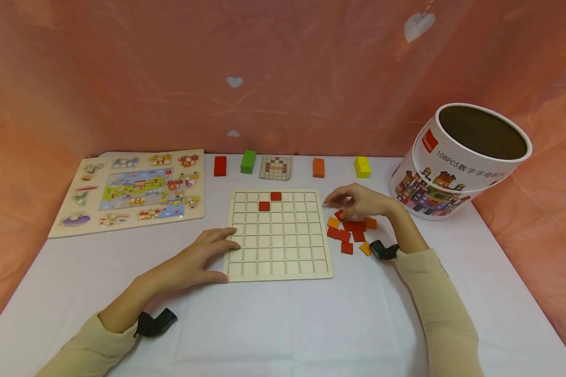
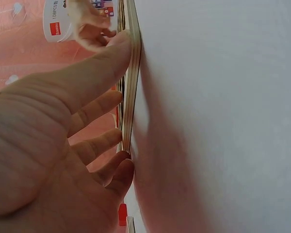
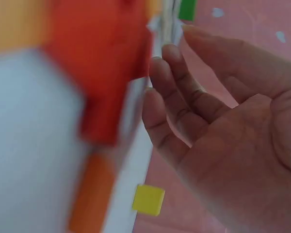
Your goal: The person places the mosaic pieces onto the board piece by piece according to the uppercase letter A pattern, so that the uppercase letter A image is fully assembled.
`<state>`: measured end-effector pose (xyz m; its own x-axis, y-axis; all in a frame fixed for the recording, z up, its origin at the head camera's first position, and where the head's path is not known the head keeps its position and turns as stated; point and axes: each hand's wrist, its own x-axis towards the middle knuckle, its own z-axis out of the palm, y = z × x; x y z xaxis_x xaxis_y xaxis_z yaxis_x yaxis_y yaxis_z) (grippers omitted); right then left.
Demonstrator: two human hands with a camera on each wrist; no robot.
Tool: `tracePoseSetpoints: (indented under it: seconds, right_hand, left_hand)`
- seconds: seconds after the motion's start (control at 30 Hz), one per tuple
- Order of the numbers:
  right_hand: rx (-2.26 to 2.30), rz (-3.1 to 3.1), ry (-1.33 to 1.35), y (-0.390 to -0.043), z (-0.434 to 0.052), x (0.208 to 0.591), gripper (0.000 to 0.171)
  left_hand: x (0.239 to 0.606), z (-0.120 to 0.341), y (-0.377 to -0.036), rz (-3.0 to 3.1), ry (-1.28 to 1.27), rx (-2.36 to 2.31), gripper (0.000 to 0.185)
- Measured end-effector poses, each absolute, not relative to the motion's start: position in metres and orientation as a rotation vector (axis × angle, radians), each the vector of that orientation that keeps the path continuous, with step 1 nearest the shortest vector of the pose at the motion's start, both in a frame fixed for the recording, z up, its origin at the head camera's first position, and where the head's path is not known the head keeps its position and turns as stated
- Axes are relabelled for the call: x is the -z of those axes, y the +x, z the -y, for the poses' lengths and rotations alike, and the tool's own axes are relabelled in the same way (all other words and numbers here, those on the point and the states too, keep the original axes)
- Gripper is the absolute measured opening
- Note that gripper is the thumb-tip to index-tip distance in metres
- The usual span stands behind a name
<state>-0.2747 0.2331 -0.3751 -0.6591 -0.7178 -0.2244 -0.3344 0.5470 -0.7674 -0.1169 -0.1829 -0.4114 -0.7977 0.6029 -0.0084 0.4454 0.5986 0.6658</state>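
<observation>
Grid board (image 1: 279, 234) has two red tiles in; most squares wait. My left hand (image 1: 195, 260) lies flat holding its edge, my right hand (image 1: 358, 201) hovers loose over the tile pile (image 1: 350, 232).

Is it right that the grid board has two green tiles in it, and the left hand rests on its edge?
Not quite. The two tiles in the grid board are red, not green, as the head view shows. The left hand does rest on the board's left edge.
</observation>
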Motion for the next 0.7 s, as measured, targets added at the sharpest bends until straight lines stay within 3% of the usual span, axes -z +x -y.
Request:
tracePoseSetpoints:
  seconds: [0.7]
  right_hand:
    - [0.909, -2.307, -0.851, -0.2684, -0.241, 0.3817, 0.028]
  left_hand:
    - [0.409, 0.1826, -0.1163, -2.6, 0.884, -0.993, 0.057]
